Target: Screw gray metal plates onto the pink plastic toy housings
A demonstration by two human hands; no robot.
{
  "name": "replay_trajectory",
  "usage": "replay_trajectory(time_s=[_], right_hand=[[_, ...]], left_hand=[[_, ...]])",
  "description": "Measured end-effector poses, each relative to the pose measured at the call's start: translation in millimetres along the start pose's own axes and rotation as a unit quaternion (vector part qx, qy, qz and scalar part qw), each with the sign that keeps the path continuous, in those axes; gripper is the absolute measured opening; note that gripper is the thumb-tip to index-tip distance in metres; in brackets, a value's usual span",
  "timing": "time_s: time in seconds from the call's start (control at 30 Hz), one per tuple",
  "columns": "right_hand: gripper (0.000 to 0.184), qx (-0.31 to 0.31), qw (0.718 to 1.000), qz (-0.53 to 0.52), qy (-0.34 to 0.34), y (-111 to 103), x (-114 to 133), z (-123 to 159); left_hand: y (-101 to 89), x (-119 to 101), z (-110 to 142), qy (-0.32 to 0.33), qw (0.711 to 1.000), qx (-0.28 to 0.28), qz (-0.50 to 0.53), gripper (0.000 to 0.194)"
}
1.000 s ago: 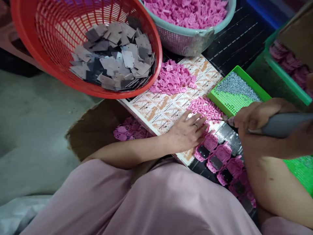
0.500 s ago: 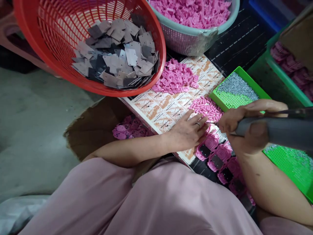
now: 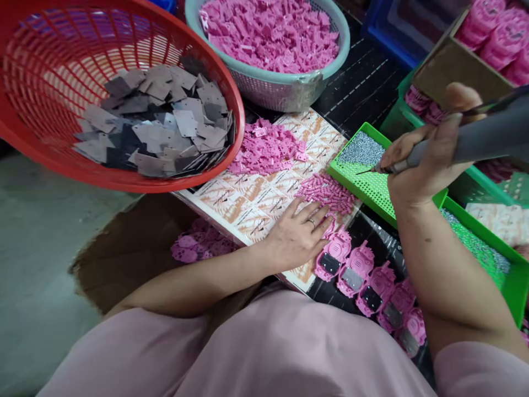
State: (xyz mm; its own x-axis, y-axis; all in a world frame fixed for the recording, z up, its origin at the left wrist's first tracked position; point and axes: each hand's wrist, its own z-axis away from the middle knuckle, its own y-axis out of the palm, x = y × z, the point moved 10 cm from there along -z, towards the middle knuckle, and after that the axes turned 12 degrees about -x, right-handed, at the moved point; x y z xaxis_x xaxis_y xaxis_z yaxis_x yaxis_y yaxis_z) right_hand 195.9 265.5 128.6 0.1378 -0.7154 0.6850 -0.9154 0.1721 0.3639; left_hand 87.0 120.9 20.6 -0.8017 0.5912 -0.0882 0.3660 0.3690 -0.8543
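My right hand is wrapped round a grey electric screwdriver. Its thin bit points left, over the green perforated tray of small silver screws; whether a screw sits on the tip is too small to tell. Spread flat, my left hand wears a ring and rests its fingertips at the top of the nearest pink plastic casing. More pink casings with dark or grey metal plates lie in a slanting row. Just beyond my left fingers are small pink bead-like pieces.
A red basket of metal plates stands at left, beside a pale basin of pink parts. A pink heap lies on the patterned board. At right are another green tray and a cardboard box.
My right hand has lifted the screwdriver away from the casing by my left fingers, up and over the screw tray. My left hand stays on the casing. The view has shifted rightward.
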Motion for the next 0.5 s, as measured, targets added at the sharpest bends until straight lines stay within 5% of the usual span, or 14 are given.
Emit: replay_trajectory(time_s=[0.3,0.5], right_hand=[[0.025,0.016,0.999,0.021,0.041,0.6,-12.9,3.2],[0.04,-0.012,1.0,0.014,-0.006,-1.1,-9.8,2.4]], left_hand=[[1.0,0.3,0.8,-0.005,1.0,0.008,0.015,0.038],[2.4,0.8,1.4,-0.003,1.0,0.009,0.012,0.039]])
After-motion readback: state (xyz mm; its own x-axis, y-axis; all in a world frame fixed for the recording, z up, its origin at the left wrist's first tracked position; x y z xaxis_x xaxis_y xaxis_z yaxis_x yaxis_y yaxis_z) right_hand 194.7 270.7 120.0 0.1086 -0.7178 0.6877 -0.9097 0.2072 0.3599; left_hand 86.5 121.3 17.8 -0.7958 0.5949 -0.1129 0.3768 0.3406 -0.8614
